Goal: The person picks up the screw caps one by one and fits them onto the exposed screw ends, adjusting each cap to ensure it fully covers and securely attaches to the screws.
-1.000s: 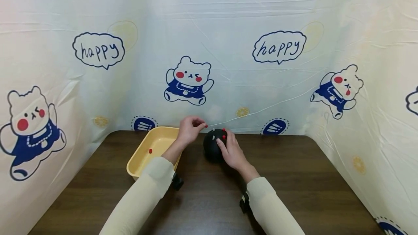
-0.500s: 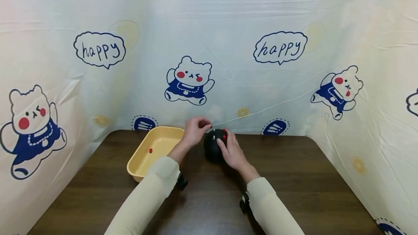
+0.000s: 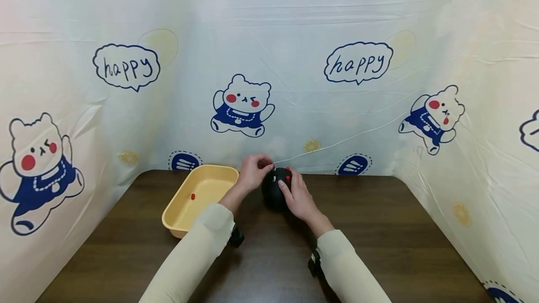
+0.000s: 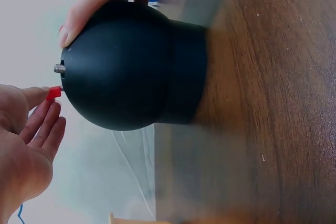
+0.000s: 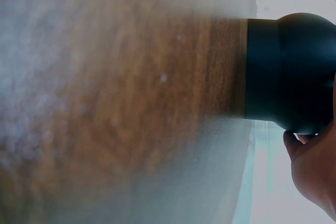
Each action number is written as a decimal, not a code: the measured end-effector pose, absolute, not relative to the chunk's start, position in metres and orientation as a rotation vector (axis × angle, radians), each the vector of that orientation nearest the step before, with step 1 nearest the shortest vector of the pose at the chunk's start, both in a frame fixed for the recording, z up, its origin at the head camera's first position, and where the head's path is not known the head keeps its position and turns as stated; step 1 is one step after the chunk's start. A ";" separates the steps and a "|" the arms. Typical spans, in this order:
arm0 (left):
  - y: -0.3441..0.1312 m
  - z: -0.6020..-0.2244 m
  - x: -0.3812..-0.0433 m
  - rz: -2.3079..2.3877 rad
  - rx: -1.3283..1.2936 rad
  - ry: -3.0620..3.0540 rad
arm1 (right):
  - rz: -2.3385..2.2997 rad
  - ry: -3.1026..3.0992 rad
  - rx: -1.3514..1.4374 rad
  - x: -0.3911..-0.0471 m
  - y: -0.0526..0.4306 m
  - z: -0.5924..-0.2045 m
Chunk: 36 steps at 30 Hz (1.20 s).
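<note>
A black dome-topped object (image 3: 272, 194) stands on the table, its wider round part above a straight base. My right hand (image 3: 301, 201) grips its right side, thumb on top. My left hand (image 4: 26, 140) pinches a small red cap (image 4: 53, 93) between thumb and finger, right at the tip of a metal stud on the dome. Beside it a bare threaded stud (image 4: 59, 68) sticks out. In the head view, red caps (image 3: 288, 178) sit on the dome near my right thumb, and a bare metal stud (image 3: 274, 178) shows to their left. My left fingers hide the pinched cap there.
Left of the dome stands a yellow plastic basin (image 3: 177, 219), with a loose red cap (image 3: 193, 196) in it. My left forearm passes over its right edge. A printed cloth (image 3: 294, 106) hangs behind the brown wooden table (image 3: 379, 228).
My left hand has moved right from beside the dome to the stud on its top, carrying the red cap. My right hand keeps its grip on the dome.
</note>
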<state>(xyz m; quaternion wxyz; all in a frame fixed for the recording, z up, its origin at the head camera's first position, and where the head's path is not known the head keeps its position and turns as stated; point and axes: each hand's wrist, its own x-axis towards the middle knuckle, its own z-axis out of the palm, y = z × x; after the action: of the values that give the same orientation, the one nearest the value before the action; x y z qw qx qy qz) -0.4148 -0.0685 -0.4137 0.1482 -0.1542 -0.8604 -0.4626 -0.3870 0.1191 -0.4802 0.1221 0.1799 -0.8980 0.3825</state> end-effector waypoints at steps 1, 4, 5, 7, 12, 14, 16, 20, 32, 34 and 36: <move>-0.068 -0.414 -0.415 -1.331 -0.441 -2.478 | 1.117 -2.623 0.523 -0.387 0.119 -0.480; -0.067 -0.414 -0.414 -1.332 -0.434 -2.485 | 1.121 -2.624 0.518 -0.387 0.119 -0.481; -0.066 -0.414 -0.414 -1.329 -0.432 -2.488 | 1.120 -2.625 0.516 -0.387 0.119 -0.481; -0.066 -0.414 -0.414 -1.311 -0.441 -2.495 | 1.119 -2.627 0.513 -0.387 0.118 -0.481; -0.064 -0.417 -0.412 -1.248 -0.482 -2.525 | 1.105 -2.635 0.518 -0.388 0.118 -0.482; -0.064 -0.418 -0.412 -1.235 -0.488 -2.535 | 1.108 -2.635 0.518 -0.388 0.118 -0.482; -0.063 -0.418 -0.413 -1.232 -0.485 -2.538 | 1.116 -2.631 0.517 -0.388 0.118 -0.482; -0.063 -0.420 -0.415 -1.227 -0.475 -2.544 | 1.128 -2.623 0.516 -0.387 0.119 -0.480; -0.065 -0.421 -0.409 -1.256 -0.506 -2.547 | 1.147 -2.627 0.508 -0.385 0.117 -0.480; -0.066 -0.420 -0.408 -1.260 -0.510 -2.558 | 1.142 -2.623 0.503 -0.385 0.117 -0.480; -0.067 -0.418 -0.408 -1.259 -0.509 -2.571 | 1.134 -2.619 0.500 -0.386 0.117 -0.480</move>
<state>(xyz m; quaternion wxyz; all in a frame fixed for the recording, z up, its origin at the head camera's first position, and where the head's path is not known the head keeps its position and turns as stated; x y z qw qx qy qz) -0.4076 -0.0667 -0.4184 0.1168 -0.1739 -0.8782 -0.4300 -0.3860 0.1172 -0.4799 0.1216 0.1713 -0.8972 0.3886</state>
